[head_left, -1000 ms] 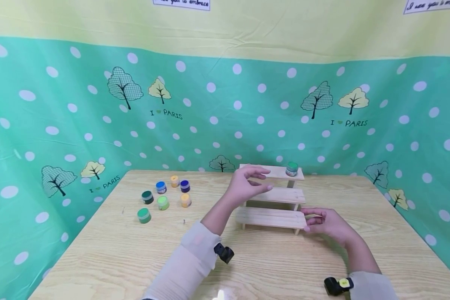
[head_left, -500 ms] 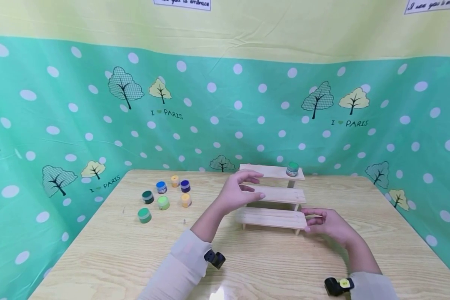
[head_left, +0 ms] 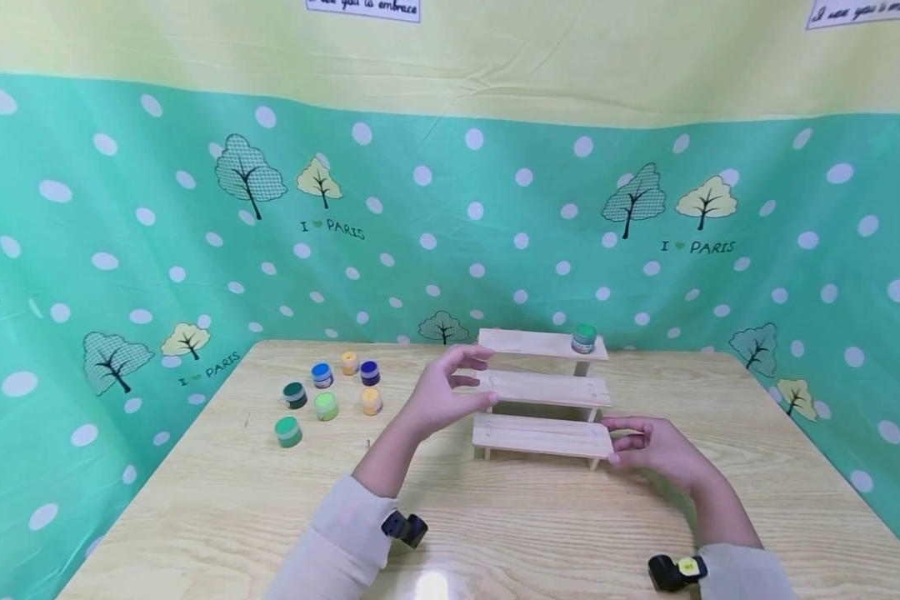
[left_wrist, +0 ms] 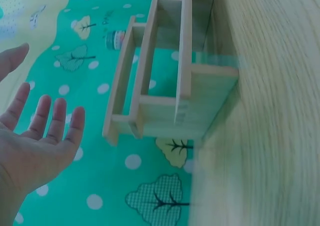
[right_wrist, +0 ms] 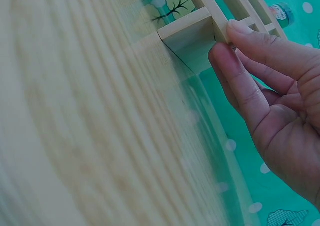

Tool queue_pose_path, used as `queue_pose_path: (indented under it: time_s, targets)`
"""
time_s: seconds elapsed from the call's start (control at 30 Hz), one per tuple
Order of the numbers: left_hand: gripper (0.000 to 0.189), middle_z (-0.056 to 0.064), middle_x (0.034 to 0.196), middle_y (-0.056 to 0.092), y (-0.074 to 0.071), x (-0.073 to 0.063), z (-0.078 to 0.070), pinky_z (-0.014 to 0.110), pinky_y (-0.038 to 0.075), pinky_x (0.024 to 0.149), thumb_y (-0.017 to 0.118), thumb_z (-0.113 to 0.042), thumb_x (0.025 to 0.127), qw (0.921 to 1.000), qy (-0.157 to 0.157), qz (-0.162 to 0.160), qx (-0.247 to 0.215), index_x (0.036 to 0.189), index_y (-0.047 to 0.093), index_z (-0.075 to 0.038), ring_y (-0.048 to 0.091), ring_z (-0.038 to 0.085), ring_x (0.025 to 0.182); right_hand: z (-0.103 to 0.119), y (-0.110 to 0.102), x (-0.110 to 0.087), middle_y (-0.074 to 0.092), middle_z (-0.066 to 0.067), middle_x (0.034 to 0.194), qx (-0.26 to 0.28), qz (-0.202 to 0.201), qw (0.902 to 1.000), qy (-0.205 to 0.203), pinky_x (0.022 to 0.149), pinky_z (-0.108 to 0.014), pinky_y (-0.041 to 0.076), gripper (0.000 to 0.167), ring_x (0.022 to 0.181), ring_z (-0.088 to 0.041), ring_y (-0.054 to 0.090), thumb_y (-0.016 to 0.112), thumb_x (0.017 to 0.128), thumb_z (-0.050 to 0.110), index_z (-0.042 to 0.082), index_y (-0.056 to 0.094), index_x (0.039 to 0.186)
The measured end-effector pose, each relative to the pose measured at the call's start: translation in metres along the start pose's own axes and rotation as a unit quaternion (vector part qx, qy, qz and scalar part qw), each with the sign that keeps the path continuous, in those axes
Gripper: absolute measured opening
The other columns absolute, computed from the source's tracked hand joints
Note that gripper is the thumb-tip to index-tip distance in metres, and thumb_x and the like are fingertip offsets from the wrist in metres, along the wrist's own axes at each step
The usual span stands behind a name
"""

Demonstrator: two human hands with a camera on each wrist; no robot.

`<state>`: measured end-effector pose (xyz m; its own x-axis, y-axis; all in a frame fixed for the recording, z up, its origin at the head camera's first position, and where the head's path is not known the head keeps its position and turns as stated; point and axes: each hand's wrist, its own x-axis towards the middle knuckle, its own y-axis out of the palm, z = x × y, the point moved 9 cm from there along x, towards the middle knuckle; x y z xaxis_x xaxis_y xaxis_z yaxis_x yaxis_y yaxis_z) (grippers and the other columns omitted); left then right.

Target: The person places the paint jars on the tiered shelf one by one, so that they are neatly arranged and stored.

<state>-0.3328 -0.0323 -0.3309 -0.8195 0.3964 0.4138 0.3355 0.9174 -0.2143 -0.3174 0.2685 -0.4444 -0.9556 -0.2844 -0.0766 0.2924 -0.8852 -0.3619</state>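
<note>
A three-tier wooden display stand stands on the table, with a green-lidded paint jar at the right end of its top tier. My right hand pinches the right end of the lowest tier; in the right wrist view the thumb lies on the plank's edge with fingers below. Left of the stand, my left hand is raised with nothing in it, fingers spread and slightly bent. The left wrist view shows that hand apart from the stand.
Several small paint jars are grouped on the left of the table: green, dark green, light green, blue, purple and two orange ones, one of them the nearer orange jar. A patterned cloth hangs behind.
My left hand has moved left, from in front of the stand's upper tiers to beside its left end. The right hand, the stand and the jars stay where they were.
</note>
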Motion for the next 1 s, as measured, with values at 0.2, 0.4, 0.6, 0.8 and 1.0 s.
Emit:
queue_pose_path:
  time_s: [0.2, 0.4, 0.6, 0.8, 1.0]
  targets:
    - [0.057, 0.014, 0.130, 0.055, -0.016, -0.011, 0.003, 0.051, 0.046, 0.099, 0.080, -0.001, 0.077, 0.9997, -0.009, -0.019, -0.010, 0.129, 0.055, 0.000, 0.050, 0.036, 0.119, -0.003, -0.001, 0.000, 0.067, -0.018, 0.108, 0.003, -0.002, 1.0000, 0.008, 0.077, -0.029, 0.057, 0.070, 0.093, -0.021, 0.065, 0.082, 0.078, 0.010, -0.011, 0.048, 0.136]
    - [0.055, 0.012, 0.125, 0.056, -0.030, -0.021, 0.002, 0.050, 0.047, 0.098, 0.080, -0.004, 0.078, 0.9994, -0.016, -0.029, 0.008, 0.128, 0.056, -0.002, 0.052, 0.032, 0.115, -0.003, -0.001, 0.000, 0.067, -0.018, 0.108, 0.009, -0.006, 0.9999, 0.011, 0.078, -0.030, 0.057, 0.069, 0.093, -0.022, 0.065, 0.081, 0.077, 0.007, -0.011, 0.048, 0.136]
    - [0.055, 0.010, 0.129, 0.055, -0.042, -0.029, 0.007, 0.046, 0.048, 0.097, 0.081, -0.008, 0.079, 0.9986, -0.030, -0.033, 0.028, 0.128, 0.057, -0.008, 0.052, 0.028, 0.116, -0.004, 0.000, 0.000, 0.067, -0.018, 0.108, 0.008, -0.006, 0.9999, 0.011, 0.078, -0.030, 0.057, 0.069, 0.094, -0.023, 0.065, 0.081, 0.077, 0.007, -0.010, 0.048, 0.136]
    - [0.056, 0.012, 0.134, 0.052, -0.057, -0.038, 0.011, 0.049, 0.047, 0.098, 0.080, -0.007, 0.080, 0.9980, -0.039, -0.037, 0.034, 0.130, 0.055, -0.010, 0.047, 0.038, 0.121, -0.003, 0.000, 0.000, 0.067, -0.018, 0.109, 0.008, -0.004, 0.9999, 0.010, 0.078, -0.030, 0.057, 0.069, 0.094, -0.023, 0.065, 0.081, 0.078, 0.007, -0.011, 0.048, 0.136]
    - [0.056, 0.010, 0.135, 0.050, -0.073, -0.047, 0.011, 0.052, 0.045, 0.099, 0.080, -0.007, 0.080, 0.9973, -0.036, -0.044, 0.045, 0.131, 0.056, -0.009, 0.046, 0.035, 0.123, -0.003, 0.000, 0.000, 0.067, -0.017, 0.109, 0.007, -0.006, 0.9999, 0.013, 0.078, -0.029, 0.057, 0.070, 0.094, -0.022, 0.065, 0.082, 0.077, 0.007, -0.011, 0.048, 0.136]
